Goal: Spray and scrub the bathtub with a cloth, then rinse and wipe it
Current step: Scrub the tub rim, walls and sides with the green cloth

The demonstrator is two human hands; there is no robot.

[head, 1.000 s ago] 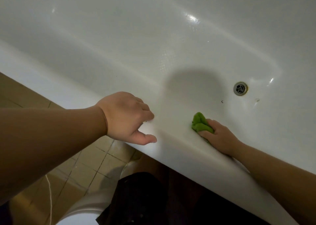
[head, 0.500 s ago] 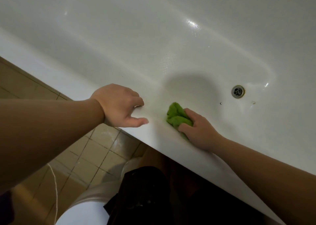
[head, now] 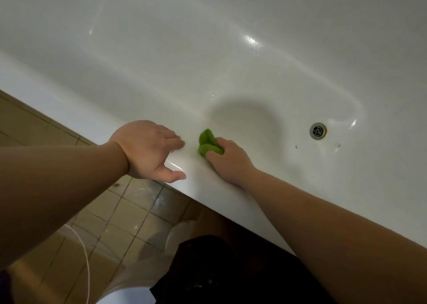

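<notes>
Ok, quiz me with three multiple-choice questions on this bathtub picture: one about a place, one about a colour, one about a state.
1. Where is the drain?
A. right of the cloth
B. under the left hand
C. on the floor

2. What colour is the cloth?
A. blue
B. green
C. white

3. What is the right hand doing?
A. hanging idle
B. gripping the cloth
C. covering the drain

Answers: 1 A, it sits in the tub floor to the cloth's right. 2 B, bright green. 3 B, fingers curl round it at the bathtub rim.

We have single head view only: looks forward and down from above near rim of bathtub [head: 231, 77], close over both forearms, tiled floor [head: 120, 213] at lower left; no second view.
</notes>
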